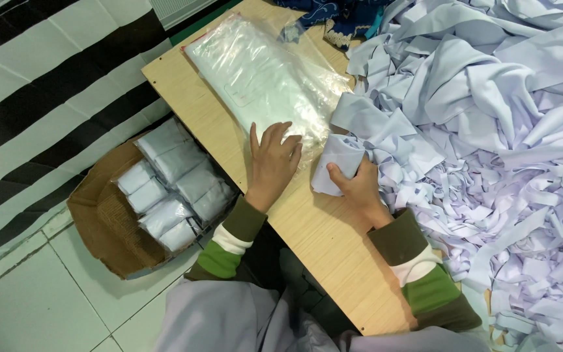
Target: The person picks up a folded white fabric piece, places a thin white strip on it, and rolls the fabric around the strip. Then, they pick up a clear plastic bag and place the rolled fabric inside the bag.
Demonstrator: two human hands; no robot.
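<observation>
Here, pale rolled cloth bundle (339, 166)

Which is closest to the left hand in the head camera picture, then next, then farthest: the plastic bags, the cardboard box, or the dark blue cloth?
1. Stack of clear plastic bags: under the left hand.
2. Cardboard box: on the floor, image left.
3. Dark blue cloth: at the table's far end.

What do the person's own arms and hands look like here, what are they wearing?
Both hands, the left hand and the right hand, are bare: no gloves, and no rings or watch that I can make out. Each arm wears a long sleeve with colour bands: dark olive at the cuff, then a cream stripe, then bright green. The other sleeve has the same bands.
</observation>
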